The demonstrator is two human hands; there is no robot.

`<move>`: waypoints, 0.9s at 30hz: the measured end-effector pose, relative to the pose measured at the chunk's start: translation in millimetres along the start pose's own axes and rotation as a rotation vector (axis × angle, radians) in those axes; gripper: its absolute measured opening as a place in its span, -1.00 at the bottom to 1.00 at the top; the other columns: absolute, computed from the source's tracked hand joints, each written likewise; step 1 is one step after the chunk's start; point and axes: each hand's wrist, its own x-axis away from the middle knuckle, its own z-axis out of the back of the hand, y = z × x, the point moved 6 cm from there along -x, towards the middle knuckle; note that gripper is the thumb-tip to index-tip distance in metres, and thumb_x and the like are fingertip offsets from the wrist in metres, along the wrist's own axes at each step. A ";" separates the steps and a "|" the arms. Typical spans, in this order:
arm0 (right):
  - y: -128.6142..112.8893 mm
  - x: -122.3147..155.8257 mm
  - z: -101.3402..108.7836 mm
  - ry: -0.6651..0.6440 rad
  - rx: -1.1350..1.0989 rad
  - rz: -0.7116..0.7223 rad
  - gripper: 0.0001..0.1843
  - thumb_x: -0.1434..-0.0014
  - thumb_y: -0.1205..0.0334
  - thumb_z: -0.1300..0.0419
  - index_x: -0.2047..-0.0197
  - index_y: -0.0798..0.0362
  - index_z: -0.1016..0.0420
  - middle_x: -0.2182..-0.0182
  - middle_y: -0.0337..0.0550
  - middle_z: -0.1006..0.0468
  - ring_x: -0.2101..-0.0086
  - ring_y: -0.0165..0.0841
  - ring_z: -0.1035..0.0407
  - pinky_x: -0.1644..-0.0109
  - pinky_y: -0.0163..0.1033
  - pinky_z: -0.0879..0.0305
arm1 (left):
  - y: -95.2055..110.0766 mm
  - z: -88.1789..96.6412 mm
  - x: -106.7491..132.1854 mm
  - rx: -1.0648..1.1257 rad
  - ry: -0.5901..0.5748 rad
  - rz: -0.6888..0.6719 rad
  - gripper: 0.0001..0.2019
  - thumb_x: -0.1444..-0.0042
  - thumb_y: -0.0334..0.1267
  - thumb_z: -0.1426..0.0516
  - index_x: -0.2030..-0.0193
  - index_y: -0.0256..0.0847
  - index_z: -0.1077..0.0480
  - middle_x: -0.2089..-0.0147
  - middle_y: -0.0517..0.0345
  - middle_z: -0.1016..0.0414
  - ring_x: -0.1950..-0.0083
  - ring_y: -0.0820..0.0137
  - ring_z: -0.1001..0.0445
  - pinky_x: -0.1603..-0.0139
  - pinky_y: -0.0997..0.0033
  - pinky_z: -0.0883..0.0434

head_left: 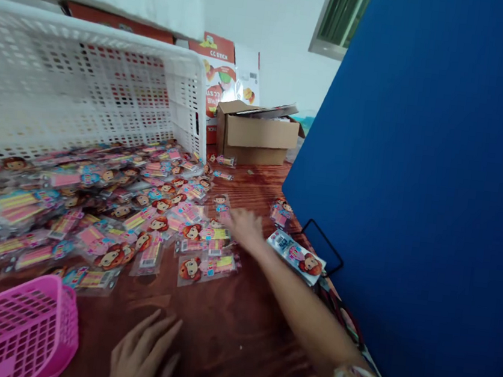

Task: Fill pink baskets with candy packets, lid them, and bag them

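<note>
A heap of small clear packets (107, 214) with a cartoon face and pink and yellow labels spreads across the wooden table (226, 331). My right hand (243, 226) reaches forward and rests on the packets at the heap's right edge, its fingers smeared by motion. My left hand (142, 351) lies flat on the bare wood near me, fingers stretched out and holding nothing. A small stack of packets (297, 256) lies just right of my right forearm.
A large white perforated crate (86, 85) lies tipped on its side behind the heap. A pink basket (3, 330) sits at the near left. An open cardboard box (257, 135) stands at the back. A blue panel (424, 190) walls off the right side.
</note>
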 end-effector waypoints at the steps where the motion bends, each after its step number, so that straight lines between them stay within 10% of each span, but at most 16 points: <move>1: 27.5 -7.0 16.0 0.036 0.032 -0.198 -0.42 -0.33 -0.23 0.14 -0.25 -0.18 -0.32 -0.23 -0.03 -0.31 -0.21 -0.05 -0.14 -0.27 0.16 0.02 | 2.0 -2.2 -8.9 0.008 -0.026 -0.022 -0.40 -0.18 -0.26 -0.07 -0.35 0.23 -0.11 -0.10 0.09 -0.53 -0.16 0.09 -0.45 0.07 0.04 -0.46; 7: 113.7 -47.8 26.3 -0.028 0.033 -0.497 -0.39 -0.35 0.06 0.08 -0.31 0.31 -0.21 -0.22 0.53 -0.15 -0.20 0.24 -0.12 -0.10 0.35 -0.10 | -8.0 -14.8 -53.7 -0.004 -0.050 0.017 -0.50 -0.23 -0.22 -0.05 -0.32 0.02 -0.18 -0.25 -0.05 -0.38 -0.32 0.06 -0.26 -0.10 -0.04 -0.41; 17: -1.2 -27.0 -43.1 -0.059 0.003 0.169 -0.41 -0.28 0.27 0.03 -0.37 -0.06 -0.12 -0.39 -0.14 -0.06 -0.34 -0.21 0.11 -0.37 0.00 0.11 | -25.3 -83.2 -145.6 -0.063 -0.326 0.100 -0.46 -0.23 -0.08 -0.11 -0.33 -0.07 -0.20 -0.44 -0.08 -0.08 -0.44 -0.10 0.02 -0.30 -0.21 -0.14; 27: -6.7 131.5 -48.4 -0.112 -0.262 0.456 -0.50 -0.36 0.03 -0.01 -0.32 -0.08 -0.25 -0.36 -0.11 -0.14 -0.35 -0.17 0.08 -0.39 0.15 0.20 | -1.1 -13.9 -33.0 -0.114 -0.439 0.107 -0.49 -0.25 -0.14 -0.09 -0.34 0.05 -0.18 -0.35 0.08 -0.28 -0.29 0.05 -0.20 -0.19 -0.05 -0.16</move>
